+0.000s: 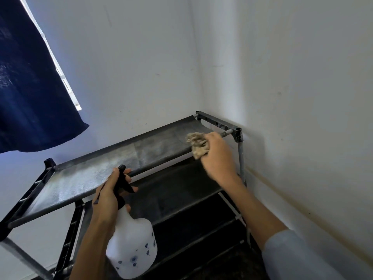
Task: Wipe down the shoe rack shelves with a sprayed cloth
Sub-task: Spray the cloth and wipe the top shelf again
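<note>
the right hand (217,156) holds the crumpled cloth (197,144) on the top shelf (105,170) at its far right corner, wiping, while the left hand (109,197) grips the spray bottle (131,247); next, i think, rub toward the left edge.

The shoe rack (121,164) is cut off at the bottom and left edges; its lower shelves are partly hidden behind the spray bottle (132,245) and both forearms.

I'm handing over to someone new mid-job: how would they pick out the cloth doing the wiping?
Find the black shoe rack standing in the corner of the white walls. At the right end of its top shelf, the right hand grips the cloth. It is a crumpled tan rag, the only pale thing on that dark shelf.
</note>
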`<state>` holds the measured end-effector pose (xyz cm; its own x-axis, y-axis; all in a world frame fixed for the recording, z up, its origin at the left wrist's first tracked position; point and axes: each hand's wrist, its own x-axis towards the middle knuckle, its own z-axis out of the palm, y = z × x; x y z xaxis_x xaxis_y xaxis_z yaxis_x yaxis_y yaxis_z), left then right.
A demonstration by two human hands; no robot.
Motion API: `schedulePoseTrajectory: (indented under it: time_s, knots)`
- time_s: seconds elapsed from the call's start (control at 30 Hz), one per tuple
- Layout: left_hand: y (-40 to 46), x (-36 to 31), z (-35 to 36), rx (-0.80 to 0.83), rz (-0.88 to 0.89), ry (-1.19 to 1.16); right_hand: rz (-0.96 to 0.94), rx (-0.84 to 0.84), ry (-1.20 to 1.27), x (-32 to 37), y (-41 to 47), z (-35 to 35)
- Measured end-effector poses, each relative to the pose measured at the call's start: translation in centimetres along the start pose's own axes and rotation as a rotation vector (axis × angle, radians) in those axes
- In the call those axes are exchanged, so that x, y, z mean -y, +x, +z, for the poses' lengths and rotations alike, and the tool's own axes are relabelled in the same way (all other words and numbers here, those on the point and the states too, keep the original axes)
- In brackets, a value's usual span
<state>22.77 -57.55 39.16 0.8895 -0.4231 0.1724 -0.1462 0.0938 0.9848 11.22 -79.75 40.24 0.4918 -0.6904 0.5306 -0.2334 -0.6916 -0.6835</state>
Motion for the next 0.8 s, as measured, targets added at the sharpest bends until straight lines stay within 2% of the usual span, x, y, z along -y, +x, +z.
schedulePoseTrajectory:
  time_s: [0.1, 0.2, 0.27, 0.37, 0.47, 0.6, 0.7, 0.8]
  knots:
    - [0.1, 0.0, 0.3, 0.006, -0.017, -0.028, 0.126, -0.149, -0.056, -3.1, 1.8, -2.6]
    - [0.1, 0.2, 0.4, 0.01, -0.025, -0.053, 0.147, -0.177, -0.092, -3.3, 1.8, -2.4]
    - [0.1, 0.3, 0.4, 0.0, -0.031, -0.074, 0.082, -0.138, -0.061, -1.7, 0.6, -0.7]
    - [0.1, 0.3, 0.3, -0.002, -0.034, -0.053, -0.049, 0.045, 0.035, 1.0, -1.5, 1.7]
    - [0.0, 0.1, 0.3, 0.002, -0.028, -0.023, -0.143, 0.15, -0.005, 1.9, -1.8, 2.1]
    - [0.0, -0.3, 0.5, 0.025, -0.013, 0.015, -0.025, 0.06, -0.077, 0.2, -0.1, -0.2]
    - [0.1, -0.2, 0.5, 0.013, -0.014, 0.01, 0.147, -0.074, -0.155, -1.7, 1.0, -2.2]
    - [0.1, -0.1, 0.5, 0.009, -0.014, 0.005, 0.292, -0.14, -0.229, -1.4, 1.6, -2.9]
